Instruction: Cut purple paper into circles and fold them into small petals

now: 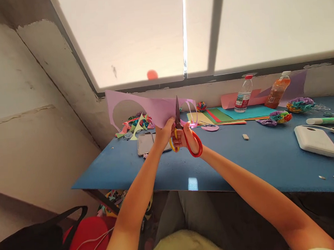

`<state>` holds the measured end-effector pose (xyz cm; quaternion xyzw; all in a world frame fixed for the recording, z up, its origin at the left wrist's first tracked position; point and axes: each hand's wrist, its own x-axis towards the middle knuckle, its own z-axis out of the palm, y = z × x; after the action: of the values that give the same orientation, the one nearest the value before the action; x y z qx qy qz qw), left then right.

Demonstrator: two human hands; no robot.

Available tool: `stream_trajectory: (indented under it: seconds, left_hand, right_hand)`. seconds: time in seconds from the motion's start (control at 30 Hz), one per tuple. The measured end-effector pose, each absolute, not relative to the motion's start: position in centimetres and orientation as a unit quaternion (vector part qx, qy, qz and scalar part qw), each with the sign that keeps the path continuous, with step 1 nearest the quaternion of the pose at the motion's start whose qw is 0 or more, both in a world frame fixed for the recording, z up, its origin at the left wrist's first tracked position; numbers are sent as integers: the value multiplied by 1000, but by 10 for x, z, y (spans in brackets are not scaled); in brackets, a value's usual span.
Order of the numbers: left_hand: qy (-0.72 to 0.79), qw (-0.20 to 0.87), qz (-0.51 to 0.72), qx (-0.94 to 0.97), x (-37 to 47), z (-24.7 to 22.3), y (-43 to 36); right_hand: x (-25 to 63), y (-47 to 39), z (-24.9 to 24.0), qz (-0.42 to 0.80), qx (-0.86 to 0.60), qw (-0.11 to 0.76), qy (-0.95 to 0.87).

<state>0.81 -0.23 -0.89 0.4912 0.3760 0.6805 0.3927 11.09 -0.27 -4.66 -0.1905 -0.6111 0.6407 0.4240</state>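
My left hand (166, 131) grips a sheet of purple paper (159, 109) by its lower edge, raised above the table. Large round holes are cut in the sheet, one at its left and another at its right end. In my right hand (188, 135) is a pair of scissors (178, 117) with one yellow and one red handle. Their blades point upward against the paper, close to my left thumb; whether they are parted I cannot tell. A cut purple paper disc (210, 128) lies on the table beyond my right hand.
The blue table (222, 159) carries paper scraps (136, 123) at left, stacked coloured sheets (233, 114) behind, a clear bottle (243, 95), an orange drink bottle (278, 90), paper flowers (300, 104) and a white power bank (316, 141) at right. An eraser-like white piece (245, 137) lies mid-table.
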Motion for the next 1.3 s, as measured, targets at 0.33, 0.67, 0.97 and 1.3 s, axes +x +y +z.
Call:
stream_trajectory:
  seconds: [0.33,0.67,0.97,1.3]
  left_hand:
    - [313,408,666,539,3,-5,-1]
    - [346,285,752,483,8,-7,-2]
    - [378,298,733,480,-1,-3,9]
    - [386,309,685,535,4,1,-4]
  right_hand:
    - [113,-7,-46,606,-270,446,-601]
    - [113,-11,-46,603,-230,424,-635]
    - [114,-2,-45,613,-222,419,-633]
    - [117,-5,-40,587,-232,434,-643]
